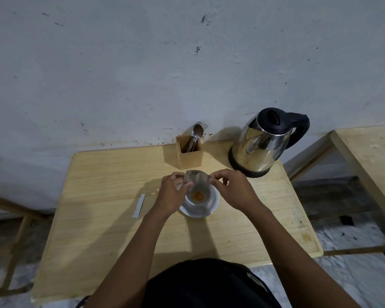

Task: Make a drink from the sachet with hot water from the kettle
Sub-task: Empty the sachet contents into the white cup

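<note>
A: Both hands are up over the cup [200,200], and the sachet [196,177] is pinched between them. The left hand [172,192] has its fingers closed on the left end, the right hand [232,190] nips the right end, and the packet sits tilted right above the rim.

B: And there is orange powder [198,196] lying in the bottom of the cup. The cup stands on a white saucer [211,211], roughly mid-table.

A: Look at the room around it. The near half of the wooden table [111,241] is bare board, right down to the front edge by the person's dark clothing.

B: On the left, a thin white stick packet [138,205] lies flat, near the left forearm but apart from it, and well in from the table's left edge.

A: At the back, the wooden cutlery holder [190,155] with its spoons [197,133] stands just behind the hands, close to the wall.

B: The steel kettle [262,143] sits on its black base in the far right corner, lid down, handle turned to the right. It stands just beside the right edge, with open board between it and the right hand.
</note>
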A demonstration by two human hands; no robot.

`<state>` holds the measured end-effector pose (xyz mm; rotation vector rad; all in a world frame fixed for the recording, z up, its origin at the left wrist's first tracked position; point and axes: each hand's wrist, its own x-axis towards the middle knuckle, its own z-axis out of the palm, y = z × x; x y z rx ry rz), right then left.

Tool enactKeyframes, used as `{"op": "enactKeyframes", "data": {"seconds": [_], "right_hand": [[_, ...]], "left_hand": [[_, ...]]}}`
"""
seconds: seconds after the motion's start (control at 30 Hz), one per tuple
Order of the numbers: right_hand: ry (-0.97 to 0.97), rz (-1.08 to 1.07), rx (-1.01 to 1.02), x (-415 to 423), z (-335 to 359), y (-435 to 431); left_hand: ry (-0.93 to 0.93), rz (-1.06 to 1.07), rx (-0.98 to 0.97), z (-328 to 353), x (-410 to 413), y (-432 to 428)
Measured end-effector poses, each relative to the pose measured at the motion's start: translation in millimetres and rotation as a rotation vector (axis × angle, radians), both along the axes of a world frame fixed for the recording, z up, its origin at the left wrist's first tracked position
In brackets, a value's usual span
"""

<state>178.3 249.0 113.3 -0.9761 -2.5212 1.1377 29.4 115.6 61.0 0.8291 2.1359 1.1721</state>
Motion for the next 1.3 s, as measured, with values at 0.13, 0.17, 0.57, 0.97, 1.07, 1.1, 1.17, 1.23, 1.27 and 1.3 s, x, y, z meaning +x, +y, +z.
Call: {"op": "enactKeyframes", "data": {"seconds": [0.13,0.17,0.57,0.97,1.07,1.1,1.17,1.23,1.27,1.3], "right_hand": [[0.01,-0.005,0.035,0.6,0.8,0.0],[0.005,-0.003,0.055,0.9,0.9,-0.4],[-0.02,-0.071,0.141,0.8,4.9,-1.5],[-0.087,-0.057,0.096,9.2,2.1,-4.8],[-0.056,-0.125,0.048,9.3,-0.3,-2.6],[-0.059,-0.088,0.011,8.1,-0.8,-3.0],[-0.047,-0.093,0.008,6.7,-2.0,-3.3],[-0.015,-0.119,-0.014,6.5,-0.8,-1.7],[-0.019,-0.068,-0.057,5.5,-0.2,-2.5],[-0.027,-0.019,-0.08,4.4,-0.7,-3.7]], "left_hand": [[0.042,-0.012,-0.006,4.8,2.0,2.2],[0.054,-0.011,-0.006,6.5,3.1,2.3],[0.076,0.024,0.047,20.4,6.8,0.3],[0.127,0.01,0.031,21.2,9.6,2.7],[0.149,0.014,0.036,23.0,9.6,2.6],[0.158,0.015,0.038,24.2,9.7,2.3],[0.158,0.024,0.033,26.6,9.8,1.8],[0.162,0.03,0.041,27.9,9.5,1.6],[0.169,0.031,0.043,28.5,9.8,1.4],[0.171,0.033,0.041,29.1,10.3,1.3]]}}
